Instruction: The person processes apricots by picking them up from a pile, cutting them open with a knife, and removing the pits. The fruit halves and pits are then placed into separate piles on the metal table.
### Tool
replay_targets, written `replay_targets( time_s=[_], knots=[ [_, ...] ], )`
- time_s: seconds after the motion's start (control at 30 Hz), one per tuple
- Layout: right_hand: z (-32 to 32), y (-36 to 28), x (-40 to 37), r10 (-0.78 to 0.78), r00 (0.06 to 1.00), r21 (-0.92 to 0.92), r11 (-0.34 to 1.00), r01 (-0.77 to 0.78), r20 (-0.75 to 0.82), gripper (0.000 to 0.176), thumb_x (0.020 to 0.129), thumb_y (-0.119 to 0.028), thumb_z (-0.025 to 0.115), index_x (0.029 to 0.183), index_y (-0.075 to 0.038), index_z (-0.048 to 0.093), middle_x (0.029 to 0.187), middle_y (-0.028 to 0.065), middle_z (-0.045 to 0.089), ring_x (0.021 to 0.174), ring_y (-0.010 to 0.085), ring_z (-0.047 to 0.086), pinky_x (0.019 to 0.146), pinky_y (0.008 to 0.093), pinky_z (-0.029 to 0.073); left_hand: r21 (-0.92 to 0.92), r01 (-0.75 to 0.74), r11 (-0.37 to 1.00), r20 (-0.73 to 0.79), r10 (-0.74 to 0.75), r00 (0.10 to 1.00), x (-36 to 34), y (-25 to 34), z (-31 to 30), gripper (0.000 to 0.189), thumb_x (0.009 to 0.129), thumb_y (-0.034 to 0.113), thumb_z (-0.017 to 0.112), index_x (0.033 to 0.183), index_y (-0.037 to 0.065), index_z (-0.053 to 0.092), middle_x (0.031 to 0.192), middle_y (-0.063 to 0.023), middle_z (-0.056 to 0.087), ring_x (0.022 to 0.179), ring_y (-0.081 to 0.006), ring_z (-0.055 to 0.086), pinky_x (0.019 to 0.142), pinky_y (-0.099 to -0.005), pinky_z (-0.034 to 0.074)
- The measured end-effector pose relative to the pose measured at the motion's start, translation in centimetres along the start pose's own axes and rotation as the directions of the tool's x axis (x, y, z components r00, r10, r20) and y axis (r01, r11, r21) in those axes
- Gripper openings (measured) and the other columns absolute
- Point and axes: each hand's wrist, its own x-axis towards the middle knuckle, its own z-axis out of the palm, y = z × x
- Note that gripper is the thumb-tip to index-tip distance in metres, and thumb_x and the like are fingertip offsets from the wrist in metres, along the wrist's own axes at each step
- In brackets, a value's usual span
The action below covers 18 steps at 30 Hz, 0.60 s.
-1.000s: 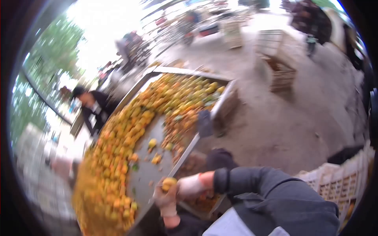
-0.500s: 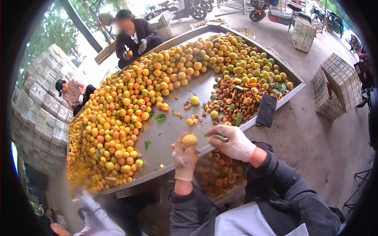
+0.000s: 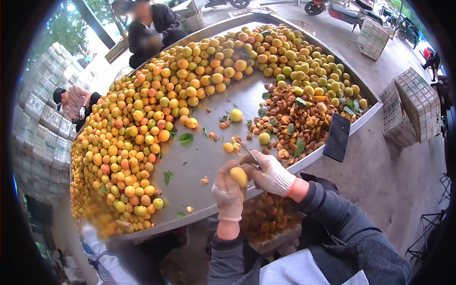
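Fruit sits in the gloved left hand.

the gloved left hand curls closed, its wrist upright below the grip, while the gloved right hand pinches just beside that grip, the right forearm slanting away behind.

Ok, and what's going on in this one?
The person's gloved left hand holds a yellow fruit by the near edge of a metal table. The right hand grips a thin tool, perhaps a knife, close beside it. A large heap of whole fruit covers much of the table, with a brown pile, apparently pits, to the right. Below the near edge sit what look like opened fruit pieces.
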Motion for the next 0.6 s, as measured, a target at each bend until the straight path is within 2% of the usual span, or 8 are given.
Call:
replay_targets(
  time_s=[0.13,0.2,0.23,0.33,0.47,0.53,0.57,0.6],
  knots=[
    [-0.9,-1.4,0.2,0.029,0.997,-0.016,0.999,-0.028,0.074,0.031,0.087,-0.025,0.065,0.106,-0.002,0.058,0.078,0.0054,0.063,0.066,0.0127,0.060,0.060,0.0288,0.048,0.172,0.130,0.977,-0.113,-0.111,0.987,0.6,0.5,1.0,0.028,0.085,0.005,0.059,0.112,0.000,0.060,0.101,-0.0102,0.066,0.091,-0.0170,0.063,0.082,-0.0300,0.050],
    [-0.9,-0.4,0.5,-0.161,0.978,-0.237,0.953,0.189,0.133,0.033,0.083,-0.027,0.067,0.104,-0.002,0.059,0.082,0.0112,0.064,0.072,0.0188,0.063,0.067,0.0319,0.050,0.454,-0.230,0.861,0.011,0.252,0.968,0.6,-0.3,1.6,0.027,0.084,0.006,0.060,0.111,0.000,0.060,0.097,-0.0100,0.066,0.088,-0.0176,0.064,0.079,-0.0309,0.050],
    [-0.4,-0.5,0.4,0.015,0.999,-0.219,0.976,-0.003,0.051,0.035,0.079,-0.026,0.067,0.103,-0.002,0.059,0.085,0.0159,0.064,0.075,0.0239,0.064,0.070,0.0343,0.051,0.580,-0.355,0.733,0.101,0.368,0.924,0.7,-0.7,1.6,0.027,0.083,0.006,0.061,0.109,0.000,0.060,0.093,-0.0104,0.066,0.086,-0.0191,0.065,0.076,-0.0325,0.051],
    [-0.3,0.1,0.9,0.036,0.999,-0.265,0.964,-0.028,0.025,0.033,0.080,-0.028,0.063,0.101,-0.002,0.059,0.083,0.0195,0.064,0.076,0.0322,0.065,0.069,0.0374,0.051,0.620,-0.360,0.697,0.096,0.389,0.916,1.0,-1.3,1.6,0.023,0.084,0.007,0.062,0.105,0.000,0.061,0.096,-0.0094,0.066,0.086,-0.0194,0.065,0.076,-0.0329,0.052],
    [-0.6,0.4,0.8,0.085,0.992,-0.210,0.976,-0.065,0.090,0.029,0.084,-0.024,0.059,0.101,-0.001,0.059,0.080,0.0166,0.065,0.074,0.0299,0.065,0.068,0.0378,0.051,0.289,-0.093,0.953,-0.028,0.105,0.994,1.0,-2.0,0.3,0.021,0.086,0.007,0.061,0.106,0.001,0.060,0.097,-0.0091,0.065,0.085,-0.0206,0.065,0.076,-0.0322,0.053],
    [-0.2,1.9,1.0,-0.036,0.995,0.079,0.996,0.029,0.092,0.024,0.088,-0.021,0.056,0.101,-0.001,0.059,0.074,0.0089,0.062,0.060,0.0186,0.062,0.055,0.0305,0.049,-0.133,0.293,0.947,-0.084,-0.305,0.949,1.2,-0.1,0.2,0.024,0.087,0.007,0.061,0.111,0.003,0.056,0.092,-0.0080,0.062,0.077,-0.0179,0.063,0.068,-0.0270,0.053],
    [-1.1,-1.5,0.8,0.363,0.896,0.361,0.824,-0.437,0.255,0.022,0.089,-0.019,0.054,0.103,-0.003,0.059,0.070,0.0020,0.058,0.049,0.0082,0.052,0.042,0.0220,0.042,-0.282,0.265,0.922,-0.157,-0.316,0.935,1.5,-0.3,1.1,0.028,0.088,0.008,0.060,0.115,0.005,0.051,0.088,-0.0085,0.060,0.064,-0.0142,0.059,0.055,-0.0227,0.049],
    [-1.0,-1.1,0.8,0.338,0.904,0.416,0.805,-0.422,0.262,0.023,0.088,-0.020,0.054,0.104,-0.004,0.059,0.069,0.0025,0.057,0.042,0.0071,0.048,0.035,0.0197,0.037,-0.276,0.267,0.923,-0.182,-0.323,0.929,1.5,-0.4,0.1,0.028,0.088,0.008,0.060,0.115,0.005,0.051,0.088,-0.0085,0.060,0.064,-0.0142,0.059,0.055,-0.0227,0.049]
  ],
)
